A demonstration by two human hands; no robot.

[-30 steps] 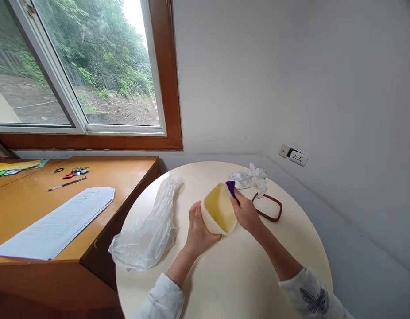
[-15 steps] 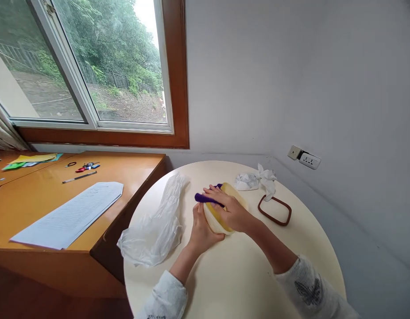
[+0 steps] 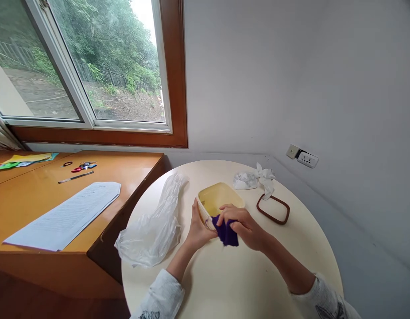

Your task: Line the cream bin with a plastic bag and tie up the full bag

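Observation:
A pale yellow plastic container (image 3: 236, 197) with rounded corners is tilted over the round table, its open top facing me. My left hand (image 3: 199, 228) grips its left side and near corner, fingers partly hidden behind the wall. Pinched in my right hand (image 3: 243, 224) is a dark purple cloth (image 3: 229, 235), which lies over the container's near rim and hangs down outside it. To the right, a brown rectangular ring (image 3: 274, 221), like a lid frame, lies flat on the table.
Left of my hands, a crumpled clear plastic bag (image 3: 152, 237) covers part of the round table (image 3: 245, 283). Behind the ring sits a knotted white plastic bag (image 3: 246, 180). An orange wooden desk (image 3: 138, 170) at the left bears papers (image 3: 68, 212), a pen (image 3: 76, 177) and scissors (image 3: 81, 167).
My right hand has moved with the purple cloth from the container's far left rim to its near rim, down and to the right. The container's open inside now shows more.

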